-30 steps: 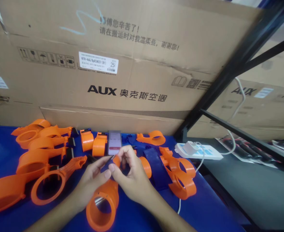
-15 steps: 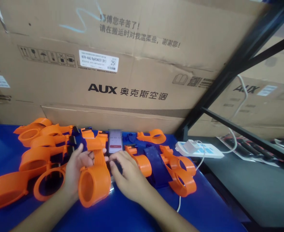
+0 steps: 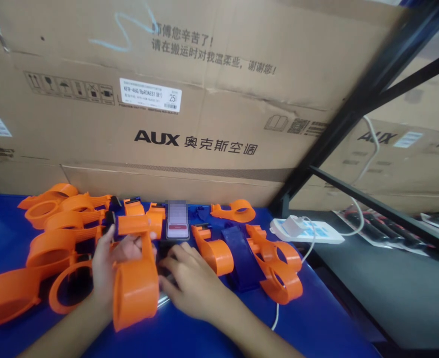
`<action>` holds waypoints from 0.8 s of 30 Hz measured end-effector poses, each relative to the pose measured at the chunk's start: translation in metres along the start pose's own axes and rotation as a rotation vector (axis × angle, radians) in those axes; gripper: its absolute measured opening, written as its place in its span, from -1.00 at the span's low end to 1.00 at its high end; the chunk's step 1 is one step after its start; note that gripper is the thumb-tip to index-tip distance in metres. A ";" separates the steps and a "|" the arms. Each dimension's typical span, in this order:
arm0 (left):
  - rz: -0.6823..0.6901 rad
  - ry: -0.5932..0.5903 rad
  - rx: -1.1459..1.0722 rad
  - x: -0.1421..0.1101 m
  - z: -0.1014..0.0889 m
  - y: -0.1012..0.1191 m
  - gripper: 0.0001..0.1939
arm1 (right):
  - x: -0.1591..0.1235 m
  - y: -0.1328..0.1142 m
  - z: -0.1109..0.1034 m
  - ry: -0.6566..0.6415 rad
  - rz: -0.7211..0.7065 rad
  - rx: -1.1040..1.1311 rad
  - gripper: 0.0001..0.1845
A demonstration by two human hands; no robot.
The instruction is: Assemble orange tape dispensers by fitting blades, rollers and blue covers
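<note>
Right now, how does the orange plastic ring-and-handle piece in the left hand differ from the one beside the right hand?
The held orange plastic piece is in the left hand; the resting orange piece lies on the blue table. The held piece's handle points upward; the resting piece's slants up-left. The resting piece's end shows a black strip; the held piece shows none. Both have wide rings.

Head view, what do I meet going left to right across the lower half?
Leftmost orange ring, held orange holder, right hand, blue piece, white power strip.
</note>
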State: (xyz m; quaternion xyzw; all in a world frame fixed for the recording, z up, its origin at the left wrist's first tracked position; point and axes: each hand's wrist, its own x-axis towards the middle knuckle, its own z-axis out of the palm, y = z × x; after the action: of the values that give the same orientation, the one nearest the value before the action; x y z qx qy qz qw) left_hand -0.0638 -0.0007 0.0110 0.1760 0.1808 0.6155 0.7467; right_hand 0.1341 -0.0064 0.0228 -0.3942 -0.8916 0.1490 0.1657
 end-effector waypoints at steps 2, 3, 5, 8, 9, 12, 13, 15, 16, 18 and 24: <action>0.020 -0.060 -0.082 0.001 -0.002 0.001 -0.46 | 0.000 0.000 0.004 0.005 0.018 -0.039 -0.67; 0.024 -0.085 -0.119 0.002 -0.004 0.001 -0.45 | 0.000 -0.001 0.007 0.010 0.029 -0.065 -0.65; 0.055 -0.103 -0.160 0.003 -0.006 0.002 -0.45 | 0.001 -0.002 0.012 0.021 0.051 -0.127 -0.65; 0.056 -0.083 -0.158 0.004 -0.008 0.003 -0.44 | 0.002 -0.003 0.016 0.029 0.077 -0.222 -0.79; 0.047 -0.069 -0.149 0.004 -0.008 0.003 -0.43 | 0.002 -0.004 0.016 0.031 0.086 -0.243 -0.83; 0.023 -0.025 -0.132 0.006 -0.009 0.003 -0.44 | 0.003 -0.003 0.012 0.047 0.118 -0.261 -0.90; 0.022 -0.013 -0.129 0.007 -0.009 0.002 -0.44 | 0.003 -0.002 0.010 0.055 0.124 -0.250 -0.91; 0.024 0.009 -0.122 0.007 -0.011 0.002 -0.45 | 0.003 -0.002 0.007 0.071 0.116 -0.193 -0.89; 0.019 0.017 -0.116 0.007 -0.012 0.002 -0.46 | 0.003 -0.003 0.005 0.079 0.103 -0.148 -0.88; -0.011 0.031 -0.097 0.007 -0.013 0.002 -0.47 | 0.003 -0.005 0.002 0.101 0.075 -0.032 -0.88; -0.071 0.136 0.043 0.002 -0.005 0.000 -0.52 | -0.001 -0.014 -0.007 0.297 0.048 0.410 -0.82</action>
State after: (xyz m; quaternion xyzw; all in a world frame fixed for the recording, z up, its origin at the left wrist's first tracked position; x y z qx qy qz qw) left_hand -0.0654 0.0016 0.0067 0.1431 0.2505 0.5950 0.7501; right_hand 0.1287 -0.0157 0.0342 -0.3911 -0.7990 0.2712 0.3675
